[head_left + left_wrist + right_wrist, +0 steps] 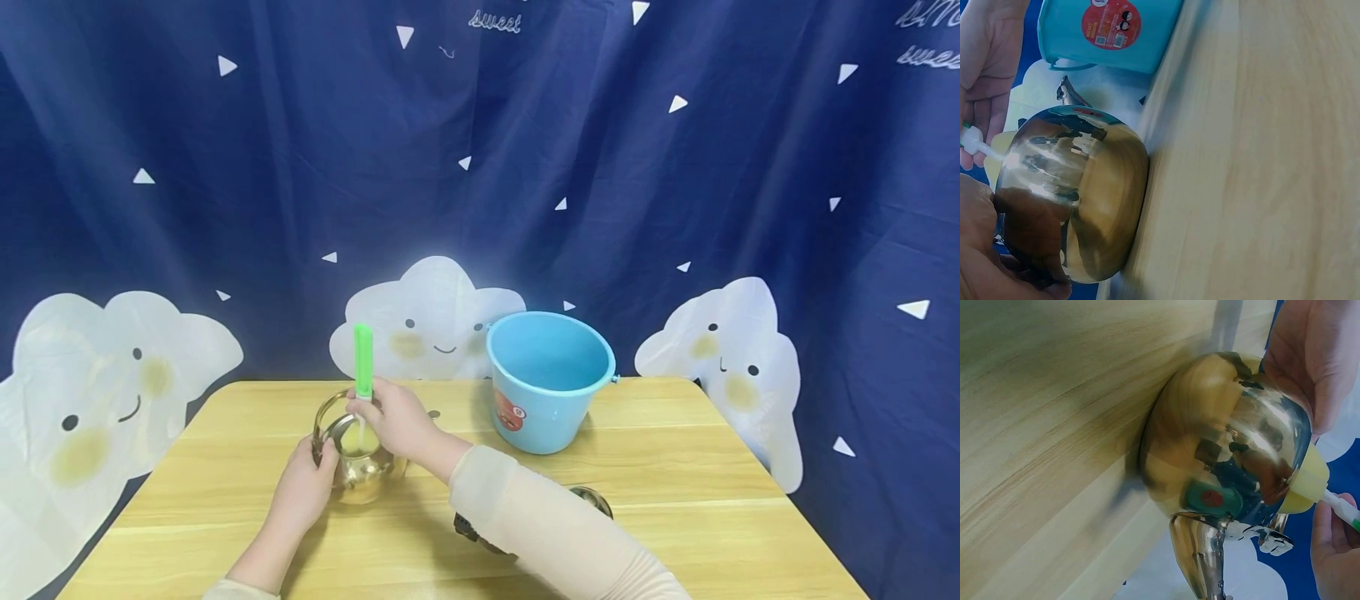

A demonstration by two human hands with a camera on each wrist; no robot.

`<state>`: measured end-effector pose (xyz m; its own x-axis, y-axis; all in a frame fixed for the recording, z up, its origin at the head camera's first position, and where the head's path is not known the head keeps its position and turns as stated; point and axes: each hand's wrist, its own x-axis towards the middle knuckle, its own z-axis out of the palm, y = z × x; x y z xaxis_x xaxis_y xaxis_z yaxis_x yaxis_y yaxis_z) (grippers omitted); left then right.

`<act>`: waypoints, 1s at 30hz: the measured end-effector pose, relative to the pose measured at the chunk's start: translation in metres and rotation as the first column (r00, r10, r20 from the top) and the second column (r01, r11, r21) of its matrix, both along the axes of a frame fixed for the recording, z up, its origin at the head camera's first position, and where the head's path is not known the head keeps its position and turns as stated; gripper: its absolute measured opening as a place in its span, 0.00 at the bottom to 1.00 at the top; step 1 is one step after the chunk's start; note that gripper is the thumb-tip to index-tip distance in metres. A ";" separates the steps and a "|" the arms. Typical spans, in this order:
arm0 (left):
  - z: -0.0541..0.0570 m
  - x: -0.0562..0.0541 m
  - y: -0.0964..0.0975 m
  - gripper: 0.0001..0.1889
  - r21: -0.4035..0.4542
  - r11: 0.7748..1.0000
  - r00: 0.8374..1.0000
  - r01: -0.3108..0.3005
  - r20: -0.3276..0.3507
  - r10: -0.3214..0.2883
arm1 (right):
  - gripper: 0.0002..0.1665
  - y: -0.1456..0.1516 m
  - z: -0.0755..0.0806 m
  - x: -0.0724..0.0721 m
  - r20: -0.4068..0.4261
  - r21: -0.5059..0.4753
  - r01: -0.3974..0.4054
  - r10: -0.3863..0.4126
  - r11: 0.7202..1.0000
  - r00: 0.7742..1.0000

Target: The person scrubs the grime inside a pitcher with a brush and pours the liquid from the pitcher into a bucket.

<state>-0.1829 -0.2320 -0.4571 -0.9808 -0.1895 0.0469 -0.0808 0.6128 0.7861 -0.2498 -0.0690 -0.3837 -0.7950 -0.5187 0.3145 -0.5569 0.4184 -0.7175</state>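
Observation:
A shiny gold metal kettle [363, 477] stands upright on the table, its mouth uncovered and its loop handle leaning toward the left. My left hand [306, 483] grips the kettle's left side, thumb near the rim. Above the mouth, my right hand [405, 421] pinches the lower end of a sponge brush with a green handle [363, 358]. The brush's white neck runs down to a yellow sponge head [1311, 478], partly inside the kettle's mouth. In the right wrist view the spout [1200, 556] points away from the left hand. The kettle's inside is mostly hidden.
A light blue bucket [543, 417] with a red sticker stands at the back, right of the kettle. A round metal piece [594, 500] lies on the wooden table [720, 533], partly hidden by my right sleeve. A dark blue curtain [450, 167] hangs behind the table.

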 end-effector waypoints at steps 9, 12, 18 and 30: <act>0.002 0.002 0.001 0.37 0.009 1.000 1.000 0.010 0.006 -0.011 | 0.14 -0.002 0.001 0.000 0.031 -0.024 0.004 -0.003 1.000 1.000; 0.003 0.002 0.001 0.37 0.013 1.000 1.000 0.015 0.009 -0.015 | 0.14 -0.002 0.001 0.000 0.037 -0.028 0.010 -0.009 1.000 0.999; 0.003 0.002 0.001 0.37 0.008 1.000 1.000 0.003 0.013 -0.003 | 0.12 -0.003 0.000 -0.001 0.035 -0.043 0.009 -0.007 0.999 0.999; 0.003 0.002 0.002 0.36 0.006 1.000 1.000 -0.013 -0.004 0.013 | 0.10 -0.004 0.001 0.001 0.087 -0.077 0.011 -0.004 0.997 0.996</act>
